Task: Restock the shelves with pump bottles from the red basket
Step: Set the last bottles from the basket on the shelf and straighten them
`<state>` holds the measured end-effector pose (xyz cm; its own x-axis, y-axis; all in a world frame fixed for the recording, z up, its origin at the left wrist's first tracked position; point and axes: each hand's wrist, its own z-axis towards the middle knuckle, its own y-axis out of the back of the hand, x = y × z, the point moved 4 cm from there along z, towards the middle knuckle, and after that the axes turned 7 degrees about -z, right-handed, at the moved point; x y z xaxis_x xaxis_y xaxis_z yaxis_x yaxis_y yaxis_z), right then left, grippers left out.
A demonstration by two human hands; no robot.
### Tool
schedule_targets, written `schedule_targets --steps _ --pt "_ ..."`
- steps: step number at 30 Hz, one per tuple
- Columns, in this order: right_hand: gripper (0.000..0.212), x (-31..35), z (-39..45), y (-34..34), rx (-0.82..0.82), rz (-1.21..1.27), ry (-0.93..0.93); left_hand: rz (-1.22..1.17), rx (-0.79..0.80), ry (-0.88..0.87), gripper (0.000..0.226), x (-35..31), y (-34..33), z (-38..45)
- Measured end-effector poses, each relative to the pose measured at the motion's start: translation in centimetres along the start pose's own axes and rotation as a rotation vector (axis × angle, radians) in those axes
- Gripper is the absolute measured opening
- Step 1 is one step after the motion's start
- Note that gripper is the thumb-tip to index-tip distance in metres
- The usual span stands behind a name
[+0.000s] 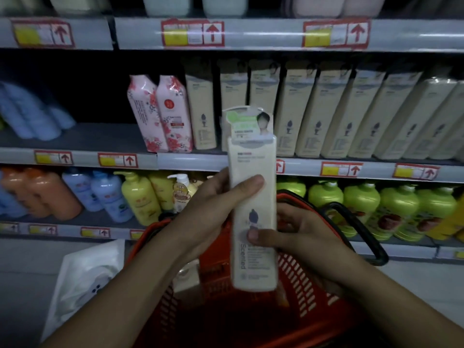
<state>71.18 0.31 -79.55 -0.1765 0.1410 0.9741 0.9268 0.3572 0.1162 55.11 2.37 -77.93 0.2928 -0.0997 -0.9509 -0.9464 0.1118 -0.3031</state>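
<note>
A tall cream pump bottle [253, 172] with a green and white card tag over its top is held upright in front of me, above the red basket [296, 292]. My left hand [213, 209] grips its left side, thumb across the front. My right hand [298, 234] holds the lower right side, thumb on the label. Behind it, the middle shelf [190, 160] carries a row of matching cream bottles [334, 114], with a gap right behind the held bottle's tag. The basket's inside is mostly dark; another pale item shows near its left wall.
Two pink floral bottles [160, 114] stand left of the cream row. The lower shelf holds orange, blue, yellow [140, 197] and green pump bottles [361, 204]. A white plastic bag [85, 280] lies on the floor at the left. The basket's black handle [361, 227] stands up at the right.
</note>
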Motion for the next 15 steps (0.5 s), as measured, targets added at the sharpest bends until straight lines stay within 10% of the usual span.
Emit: schedule_targets --steps 11,15 --pt "0.068 9.8 -5.1 8.1 -0.246 0.117 0.302 0.281 0.093 -0.288 0.041 -10.3 -9.2 -0.9" --pt "0.044 15.4 -8.1 13.4 -0.306 0.070 0.463 0.331 0.177 -0.485 0.056 -14.8 -16.5 0.6"
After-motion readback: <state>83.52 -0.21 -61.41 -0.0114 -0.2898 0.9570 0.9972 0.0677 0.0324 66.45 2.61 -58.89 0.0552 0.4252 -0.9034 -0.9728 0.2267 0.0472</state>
